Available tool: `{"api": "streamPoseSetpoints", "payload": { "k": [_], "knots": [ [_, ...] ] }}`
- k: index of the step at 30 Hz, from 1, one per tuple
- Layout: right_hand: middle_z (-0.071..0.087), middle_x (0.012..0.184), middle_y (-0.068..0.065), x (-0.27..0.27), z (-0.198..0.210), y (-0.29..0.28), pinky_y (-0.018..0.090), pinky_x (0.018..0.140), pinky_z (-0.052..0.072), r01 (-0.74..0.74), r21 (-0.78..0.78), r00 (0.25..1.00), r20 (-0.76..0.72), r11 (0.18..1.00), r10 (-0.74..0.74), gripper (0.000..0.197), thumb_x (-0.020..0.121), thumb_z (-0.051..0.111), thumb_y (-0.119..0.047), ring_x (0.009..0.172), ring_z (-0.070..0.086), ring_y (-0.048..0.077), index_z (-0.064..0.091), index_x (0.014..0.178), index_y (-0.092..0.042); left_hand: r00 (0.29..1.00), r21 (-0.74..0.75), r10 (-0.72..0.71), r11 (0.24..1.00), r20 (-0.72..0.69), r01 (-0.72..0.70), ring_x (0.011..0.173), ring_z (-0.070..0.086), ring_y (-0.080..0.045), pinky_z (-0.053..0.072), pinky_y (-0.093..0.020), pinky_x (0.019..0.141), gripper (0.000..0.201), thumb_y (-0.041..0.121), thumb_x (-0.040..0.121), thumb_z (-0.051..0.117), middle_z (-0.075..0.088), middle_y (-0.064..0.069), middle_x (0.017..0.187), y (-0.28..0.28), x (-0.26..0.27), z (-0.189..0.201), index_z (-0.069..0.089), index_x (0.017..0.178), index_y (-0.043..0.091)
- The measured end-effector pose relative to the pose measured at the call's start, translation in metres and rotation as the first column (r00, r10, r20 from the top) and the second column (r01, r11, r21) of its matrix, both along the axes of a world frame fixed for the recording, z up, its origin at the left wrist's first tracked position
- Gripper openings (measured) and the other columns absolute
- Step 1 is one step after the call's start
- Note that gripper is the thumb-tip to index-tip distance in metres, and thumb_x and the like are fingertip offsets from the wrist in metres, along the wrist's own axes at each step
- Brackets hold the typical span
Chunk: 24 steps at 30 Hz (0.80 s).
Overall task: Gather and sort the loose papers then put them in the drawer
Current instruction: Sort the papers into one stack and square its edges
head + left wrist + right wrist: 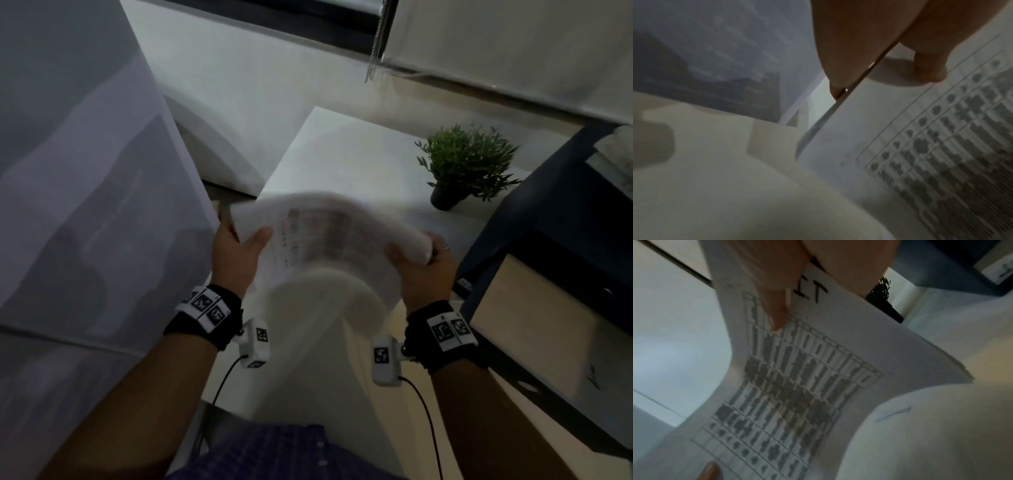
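Observation:
A stack of white papers (329,240) with a printed table on the top sheet is held in the air between both hands, bowed and motion-blurred. My left hand (236,246) grips its left edge, thumb on top and fingers underneath. My right hand (424,260) grips the right edge, where the sheets curl over. The left wrist view shows the thumb on the papers (920,154) and the stack's edge. In the right wrist view the thumb lies on the papers (797,386), by a handwritten mark near the grip. A wooden drawer front (555,308) sits in a dark cabinet at right.
A small potted plant (462,164) stands on the white table (335,154) behind the papers. A large pale panel (85,171) fills the left side. The dark cabinet (548,212) stands close to my right hand. A window blind hangs at the top right.

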State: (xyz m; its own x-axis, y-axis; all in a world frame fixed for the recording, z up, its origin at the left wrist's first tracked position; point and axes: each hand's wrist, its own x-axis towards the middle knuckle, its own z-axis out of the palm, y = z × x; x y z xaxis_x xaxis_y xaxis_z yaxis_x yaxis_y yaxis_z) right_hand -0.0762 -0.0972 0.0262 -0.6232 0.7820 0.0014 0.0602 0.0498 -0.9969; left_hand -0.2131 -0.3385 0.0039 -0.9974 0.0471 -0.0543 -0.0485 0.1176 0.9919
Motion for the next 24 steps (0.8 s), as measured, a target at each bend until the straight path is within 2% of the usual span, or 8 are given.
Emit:
{"api": "streamPoseSetpoints", "payload": {
  "k": [5,8,10,13,16,18,21,24],
  "knots": [
    [0.07,0.093,-0.003,0.006,-0.005,0.004,0.041,0.081,0.059,-0.109,0.121,0.969,0.235,0.987,0.078,0.031,0.075,0.081,-0.019,0.088,0.068,0.017,0.066,0.101,-0.027,0.994,-0.183,-0.11,0.977,-0.013,0.106,0.089,0.061,-0.02,0.055,-0.036,0.075,0.033,0.021,0.078,0.081,0.066,-0.008,0.102,-0.01,-0.009,-0.002,0.061,0.102,0.014],
    [0.07,0.095,-0.002,0.003,0.007,0.013,0.034,0.082,0.054,-0.375,0.434,0.846,0.522,0.819,0.111,0.022,0.086,0.069,-0.028,0.092,0.066,0.022,0.069,0.107,-0.024,0.965,-0.405,-0.242,0.896,-0.098,0.183,0.081,0.061,-0.016,0.05,-0.028,0.069,0.024,0.025,0.077,0.082,0.067,-0.001,0.089,-0.016,-0.021,0.014,0.065,0.092,0.015],
    [0.071,0.103,0.005,-0.002,0.016,0.015,0.036,0.084,0.051,-0.551,0.607,0.733,0.68,0.572,-0.016,0.028,0.092,0.059,-0.03,0.097,0.065,0.03,0.065,0.117,-0.021,0.898,-0.639,-0.418,0.731,-0.139,0.241,0.084,0.063,-0.017,0.05,-0.03,0.07,0.025,0.035,0.077,0.079,0.069,0.003,0.09,-0.015,-0.025,0.028,0.066,0.095,0.022],
    [0.07,0.106,0.004,-0.016,0.023,0.003,0.041,0.083,0.045,-0.661,0.683,0.67,0.724,0.31,-0.167,0.036,0.09,0.054,-0.031,0.096,0.063,0.032,0.057,0.125,-0.023,0.739,-0.947,-0.661,0.302,-0.125,0.11,0.095,0.064,-0.026,0.046,-0.042,0.083,0.035,0.048,0.081,0.069,0.07,0.003,0.1,0.003,-0.027,0.037,0.054,0.108,0.033],
    [0.07,0.103,0.002,-0.026,0.029,-0.008,0.038,0.08,0.042,-0.731,0.635,0.634,0.768,0.251,-0.093,0.024,0.092,0.052,-0.025,0.093,0.065,0.03,0.057,0.115,-0.023,0.644,-0.977,-0.758,0.2,-0.103,0.08,0.083,0.064,-0.028,0.048,-0.039,0.072,0.02,0.029,0.09,0.057,0.068,-0.002,0.09,0.02,-0.027,0.039,0.037,0.088,0.03],
    [0.072,0.095,0.002,-0.026,0.04,-0.001,0.037,0.077,0.044,-0.754,0.609,0.618,0.785,0.246,-0.05,0.016,0.091,0.054,-0.025,0.089,0.066,0.03,0.06,0.106,-0.024,0.592,-0.976,-0.797,0.204,-0.119,0.079,0.076,0.064,-0.029,0.045,-0.035,0.061,0.014,0.026,0.092,0.057,0.068,-0.005,0.085,0.017,-0.029,0.048,0.045,0.086,0.025],
    [0.072,0.094,0.001,-0.023,0.048,0.009,0.037,0.071,0.049,-0.736,0.64,0.654,0.756,0.22,-0.011,0.018,0.086,0.063,-0.027,0.087,0.066,0.03,0.064,0.103,-0.026,0.532,-0.97,-0.828,0.24,-0.179,0.047,0.079,0.065,-0.028,0.042,-0.036,0.063,0.013,0.036,0.092,0.059,0.07,0.0,0.087,0.008,-0.028,0.056,0.055,0.09,0.025],
    [0.069,0.105,0.001,-0.016,0.036,0.005,0.039,0.075,0.049,-0.773,0.611,0.615,0.788,0.172,-0.039,0.033,0.085,0.063,-0.028,0.093,0.063,0.03,0.059,0.118,-0.028,0.541,-0.988,-0.841,0.072,0.015,0.139,0.092,0.063,-0.025,0.038,-0.036,0.07,0.023,0.043,0.091,0.06,0.067,0.004,0.1,0.01,-0.023,0.05,0.05,0.106,0.029]
  ]
}}
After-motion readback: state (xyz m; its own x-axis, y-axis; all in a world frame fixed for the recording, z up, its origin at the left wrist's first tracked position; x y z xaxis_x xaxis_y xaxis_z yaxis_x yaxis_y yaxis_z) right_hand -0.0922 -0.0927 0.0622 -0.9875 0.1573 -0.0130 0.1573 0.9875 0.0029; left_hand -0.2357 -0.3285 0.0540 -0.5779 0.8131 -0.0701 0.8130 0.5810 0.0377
